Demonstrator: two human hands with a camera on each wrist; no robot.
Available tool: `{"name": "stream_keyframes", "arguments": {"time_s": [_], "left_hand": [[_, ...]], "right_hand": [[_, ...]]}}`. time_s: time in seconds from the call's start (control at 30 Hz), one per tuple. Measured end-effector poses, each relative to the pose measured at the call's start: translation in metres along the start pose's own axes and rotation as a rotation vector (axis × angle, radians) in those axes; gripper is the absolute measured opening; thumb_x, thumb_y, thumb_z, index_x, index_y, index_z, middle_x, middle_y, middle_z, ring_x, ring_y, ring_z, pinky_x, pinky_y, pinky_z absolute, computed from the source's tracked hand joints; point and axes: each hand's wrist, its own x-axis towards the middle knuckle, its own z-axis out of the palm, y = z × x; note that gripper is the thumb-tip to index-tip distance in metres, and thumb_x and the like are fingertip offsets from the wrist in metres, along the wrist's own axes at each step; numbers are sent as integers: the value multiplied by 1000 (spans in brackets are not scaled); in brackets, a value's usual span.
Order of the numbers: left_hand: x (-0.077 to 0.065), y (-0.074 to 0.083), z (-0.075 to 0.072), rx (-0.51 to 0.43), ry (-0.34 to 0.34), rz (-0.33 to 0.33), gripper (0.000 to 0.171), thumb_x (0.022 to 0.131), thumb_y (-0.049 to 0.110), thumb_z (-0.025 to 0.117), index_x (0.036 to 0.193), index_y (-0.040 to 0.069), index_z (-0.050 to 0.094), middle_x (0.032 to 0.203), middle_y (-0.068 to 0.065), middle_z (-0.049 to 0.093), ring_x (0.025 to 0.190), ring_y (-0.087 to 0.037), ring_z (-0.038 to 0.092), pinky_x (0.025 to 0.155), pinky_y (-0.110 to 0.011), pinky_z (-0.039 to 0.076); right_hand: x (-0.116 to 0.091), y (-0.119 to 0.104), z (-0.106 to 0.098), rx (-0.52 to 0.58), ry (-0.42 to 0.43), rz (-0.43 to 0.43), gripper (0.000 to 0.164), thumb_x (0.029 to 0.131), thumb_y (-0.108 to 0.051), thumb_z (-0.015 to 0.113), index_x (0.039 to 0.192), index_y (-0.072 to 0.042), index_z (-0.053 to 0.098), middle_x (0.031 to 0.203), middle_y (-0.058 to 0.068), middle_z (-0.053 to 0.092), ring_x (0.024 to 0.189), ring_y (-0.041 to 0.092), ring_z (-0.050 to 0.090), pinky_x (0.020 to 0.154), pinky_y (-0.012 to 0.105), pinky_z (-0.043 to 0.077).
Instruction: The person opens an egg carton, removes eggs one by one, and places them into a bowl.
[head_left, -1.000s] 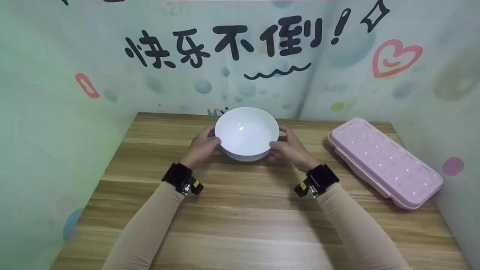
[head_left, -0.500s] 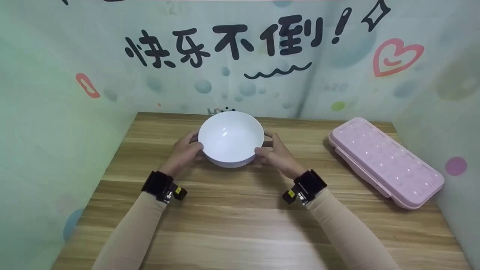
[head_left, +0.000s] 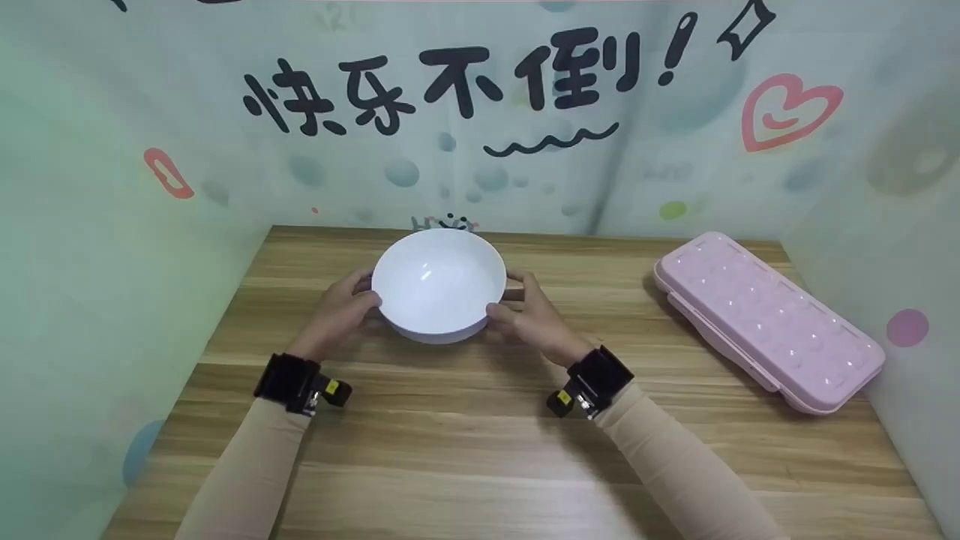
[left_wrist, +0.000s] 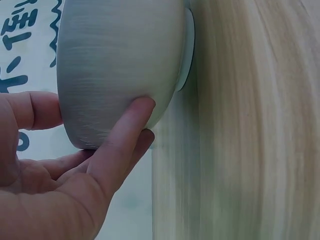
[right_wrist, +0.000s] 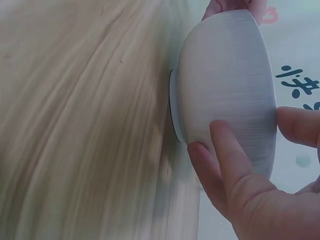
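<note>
A white bowl (head_left: 439,281) is held between both hands, upright, near the back of the wooden table, with nothing inside it. My left hand (head_left: 337,311) grips its left side, thumb at the rim and fingers spread under the outer wall. The right hand (head_left: 536,315) holds the opposite side in the same way. Both wrist views show the bowl's outer wall (left_wrist: 120,60) and its foot ring (right_wrist: 175,107) close to the tabletop; whether the foot touches the wood I cannot tell.
A pink lidded case (head_left: 772,322) with a bumpy top lies slanted on the right of the wooden table (head_left: 450,465). Behind the table hangs a printed backdrop (head_left: 465,150) with black lettering. Pale side walls (head_left: 90,300) border the table left and right.
Both hands have carried the bowl to the left and a little nearer to me. Their grip on it looks the same. The pink case has stayed in place.
</note>
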Motion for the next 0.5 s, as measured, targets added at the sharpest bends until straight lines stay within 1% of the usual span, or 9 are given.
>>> {"name": "stream_keyframes", "arguments": {"time_s": [0.1,0.23,0.33,0.4,0.5], "left_hand": [[-2,-3,-6,22,12,-4,74,95,10,53,166,7,32,162,-20,44,138,-33,53,111,-47,51],[-4,-4,-11,39,26,-19,74,96,11,53,166,9,32,164,-18,42,144,-32,48,117,-46,45],[-5,-5,-14,44,32,-6,72,97,11,53,166,10,33,165,-17,42,147,-31,46,120,-45,42],[-5,-6,-15,35,35,4,72,97,10,52,166,10,34,165,-17,42,146,-31,47,119,-45,43],[-6,-9,-18,35,41,4,69,97,10,52,164,9,38,165,-15,43,144,-30,48,117,-44,45]], "right_hand": [[1,1,6,-17,1,1,77,103,-10,68,164,-12,21,151,26,41,139,40,53,105,55,55],[1,1,11,-51,7,-2,76,103,-13,69,163,-13,23,151,25,41,140,40,52,105,55,55],[1,1,15,-56,12,-7,75,103,-14,69,162,-14,24,150,24,41,140,39,52,106,55,54],[2,2,17,-52,11,-9,75,103,-14,69,162,-14,23,150,24,41,139,39,52,105,55,55],[3,3,20,-54,8,-10,76,102,-14,69,162,-14,23,150,24,42,138,38,54,102,54,57]]}}
